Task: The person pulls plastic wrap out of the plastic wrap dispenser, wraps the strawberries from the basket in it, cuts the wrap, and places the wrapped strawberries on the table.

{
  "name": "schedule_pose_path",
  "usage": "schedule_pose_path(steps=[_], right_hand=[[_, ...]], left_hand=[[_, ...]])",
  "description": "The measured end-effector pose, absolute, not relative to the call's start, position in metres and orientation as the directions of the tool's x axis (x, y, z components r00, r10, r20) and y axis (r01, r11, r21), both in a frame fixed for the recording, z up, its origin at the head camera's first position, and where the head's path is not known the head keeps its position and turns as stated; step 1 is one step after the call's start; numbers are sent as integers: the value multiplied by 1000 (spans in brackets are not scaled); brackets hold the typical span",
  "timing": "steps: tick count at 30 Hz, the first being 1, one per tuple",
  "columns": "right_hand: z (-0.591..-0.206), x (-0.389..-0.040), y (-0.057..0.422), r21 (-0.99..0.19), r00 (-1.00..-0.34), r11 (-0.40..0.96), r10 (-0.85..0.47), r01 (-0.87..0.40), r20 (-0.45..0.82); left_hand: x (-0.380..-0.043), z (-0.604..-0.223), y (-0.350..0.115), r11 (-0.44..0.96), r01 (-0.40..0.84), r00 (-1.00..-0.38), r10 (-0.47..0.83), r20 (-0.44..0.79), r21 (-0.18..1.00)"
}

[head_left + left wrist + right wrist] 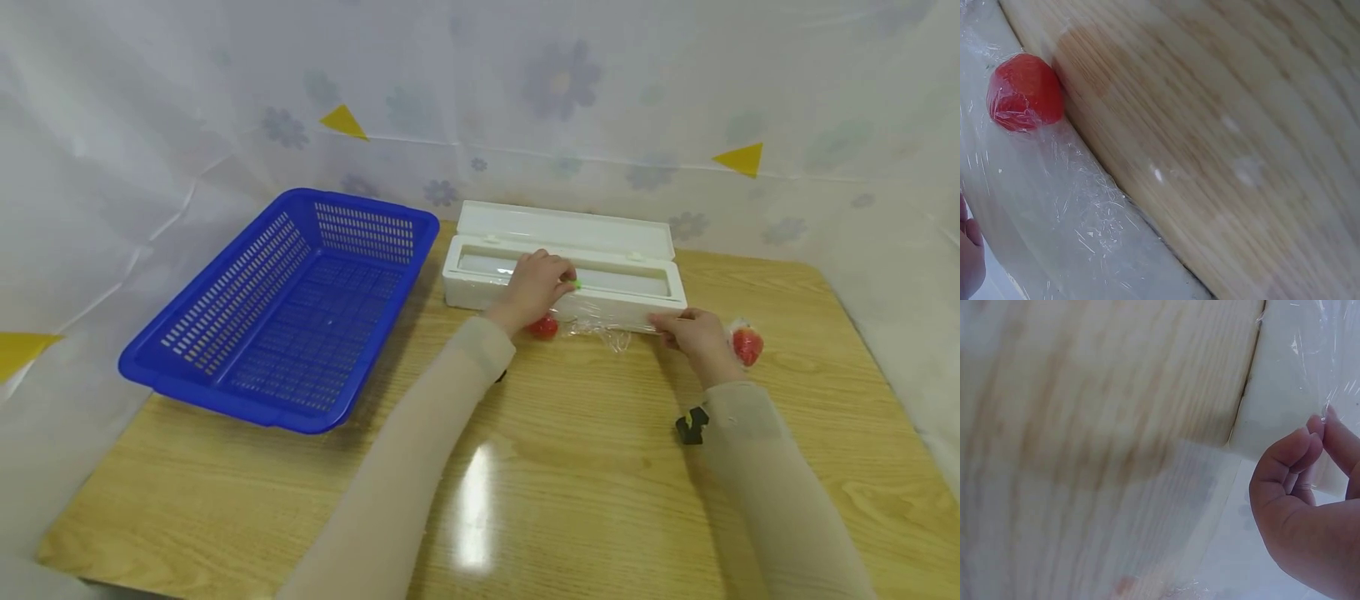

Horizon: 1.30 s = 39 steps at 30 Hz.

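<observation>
A long white cling film dispenser box [564,309] lies along the table's back edge with its lid [566,231] raised. Over its front hangs clear cling film [600,327], which drapes a round red fruit [1025,94] at the foot of the box. Reaching across the box, my left hand [536,282] pinches a small green slider [577,284] on the front rim; only a bit of green shows. At the box's right front corner, my right hand [697,333] pinches the film edge between thumb and fingers, plain in the right wrist view.
A blue slotted basket [386,367] stands on the left of the wooden table [585,500]. Another red fruit, wrapped in film [747,346], sits right of my right hand. Near the right sleeve is a small black object [692,426]. Behind hangs a flowered curtain [487,92].
</observation>
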State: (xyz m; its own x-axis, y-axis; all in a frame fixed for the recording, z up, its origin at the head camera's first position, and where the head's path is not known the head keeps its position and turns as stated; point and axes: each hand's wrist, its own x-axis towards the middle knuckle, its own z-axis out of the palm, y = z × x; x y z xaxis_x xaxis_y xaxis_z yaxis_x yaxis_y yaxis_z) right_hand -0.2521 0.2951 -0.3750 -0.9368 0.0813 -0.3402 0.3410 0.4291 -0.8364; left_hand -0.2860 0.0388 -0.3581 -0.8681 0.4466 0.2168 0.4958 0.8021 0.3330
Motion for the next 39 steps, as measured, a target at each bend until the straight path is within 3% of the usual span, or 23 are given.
schedule_pose_path(steps=[16,39], right_hand=[[-372,-250,296,-820,-935,459,77,342,-347],[-370,-249,295,-804,-931,484,71,345,-357]], left_hand=[[-288,-359,26,809,477,-879,435,197,344],[-284,-365,-23,807,437,-894,344,286,396]])
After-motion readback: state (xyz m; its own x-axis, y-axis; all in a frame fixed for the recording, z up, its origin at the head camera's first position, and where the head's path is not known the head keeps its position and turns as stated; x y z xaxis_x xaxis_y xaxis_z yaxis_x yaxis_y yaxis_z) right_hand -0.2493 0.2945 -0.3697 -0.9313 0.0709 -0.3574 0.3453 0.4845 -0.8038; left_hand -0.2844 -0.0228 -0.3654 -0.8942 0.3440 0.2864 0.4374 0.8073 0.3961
